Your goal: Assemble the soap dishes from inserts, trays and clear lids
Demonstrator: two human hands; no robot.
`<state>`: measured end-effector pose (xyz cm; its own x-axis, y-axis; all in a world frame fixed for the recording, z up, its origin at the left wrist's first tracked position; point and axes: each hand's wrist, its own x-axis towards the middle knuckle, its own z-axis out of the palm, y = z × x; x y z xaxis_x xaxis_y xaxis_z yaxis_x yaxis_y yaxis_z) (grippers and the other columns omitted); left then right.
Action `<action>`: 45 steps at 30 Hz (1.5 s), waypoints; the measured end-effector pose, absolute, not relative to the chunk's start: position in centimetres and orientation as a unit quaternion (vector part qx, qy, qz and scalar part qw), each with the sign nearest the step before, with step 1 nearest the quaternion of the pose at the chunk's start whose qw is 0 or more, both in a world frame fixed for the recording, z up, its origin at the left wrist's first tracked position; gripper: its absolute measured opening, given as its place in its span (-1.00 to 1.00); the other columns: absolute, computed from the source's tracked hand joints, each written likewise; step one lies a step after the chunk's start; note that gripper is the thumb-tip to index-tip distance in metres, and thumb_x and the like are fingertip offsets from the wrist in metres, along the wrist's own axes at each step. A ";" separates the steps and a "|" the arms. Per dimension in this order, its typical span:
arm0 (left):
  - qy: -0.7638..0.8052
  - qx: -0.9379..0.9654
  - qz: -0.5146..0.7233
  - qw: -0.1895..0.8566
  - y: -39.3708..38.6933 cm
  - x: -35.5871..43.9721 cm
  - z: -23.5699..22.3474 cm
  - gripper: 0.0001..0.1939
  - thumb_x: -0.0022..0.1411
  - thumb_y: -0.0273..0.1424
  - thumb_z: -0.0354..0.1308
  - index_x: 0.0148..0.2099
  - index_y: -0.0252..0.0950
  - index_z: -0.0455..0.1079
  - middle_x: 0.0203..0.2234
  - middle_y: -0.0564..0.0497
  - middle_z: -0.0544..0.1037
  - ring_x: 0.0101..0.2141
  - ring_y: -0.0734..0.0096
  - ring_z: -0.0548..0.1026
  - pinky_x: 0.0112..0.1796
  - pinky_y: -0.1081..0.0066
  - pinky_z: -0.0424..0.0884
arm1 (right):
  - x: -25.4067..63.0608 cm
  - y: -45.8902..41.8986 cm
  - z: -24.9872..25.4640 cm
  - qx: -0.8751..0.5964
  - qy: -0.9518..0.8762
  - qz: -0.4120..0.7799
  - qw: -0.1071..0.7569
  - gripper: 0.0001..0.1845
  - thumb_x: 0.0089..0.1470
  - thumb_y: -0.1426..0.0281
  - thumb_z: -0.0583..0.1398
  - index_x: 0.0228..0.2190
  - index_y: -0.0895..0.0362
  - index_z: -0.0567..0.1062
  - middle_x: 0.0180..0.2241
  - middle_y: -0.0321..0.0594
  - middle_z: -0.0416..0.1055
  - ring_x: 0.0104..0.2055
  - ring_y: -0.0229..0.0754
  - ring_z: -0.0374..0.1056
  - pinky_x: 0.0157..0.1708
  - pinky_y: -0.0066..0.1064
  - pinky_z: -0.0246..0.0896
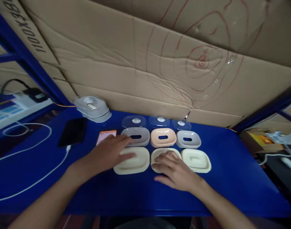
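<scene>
On the blue table lie three rows of soap-dish parts. Nearest me are three cream trays: left, middle, right. Behind them sit a grey insert, a peach insert and another grey insert. Furthest back lie three clear lids. My left hand rests flat with fingers stretched over the left cream tray's edge. My right hand lies flat, fingers spread, on the middle cream tray.
A stack of clear lids stands at the back left. A black phone with a white cable and a pink-screened phone lie left of the trays. Cardboard walls the back. A power strip sits far left.
</scene>
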<state>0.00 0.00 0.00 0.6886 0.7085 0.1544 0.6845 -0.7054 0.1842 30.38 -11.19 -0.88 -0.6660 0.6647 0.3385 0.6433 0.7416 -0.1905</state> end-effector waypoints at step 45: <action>0.334 0.929 0.155 0.047 0.3 3.2 -3.1 -0.07 0.29 -0.04 0.36 0.53 -0.11 0.03 0.44 -0.27 0.21 0.43 -0.18 0.14 0.36 -0.27 0.00 | 26.1 -3.9 3.3 -0.400 -0.912 0.083 0.023 -0.73 0.29 0.51 0.25 0.02 0.17 0.55 0.10 0.04 0.51 0.15 0.11 0.44 0.17 -0.01 0.22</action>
<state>3.23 0.27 -3.14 0.7291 0.6344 0.2569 0.6054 -0.7729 0.1903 26.10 -3.86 3.33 -0.6790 0.7338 -0.0242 0.7260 0.6661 -0.1708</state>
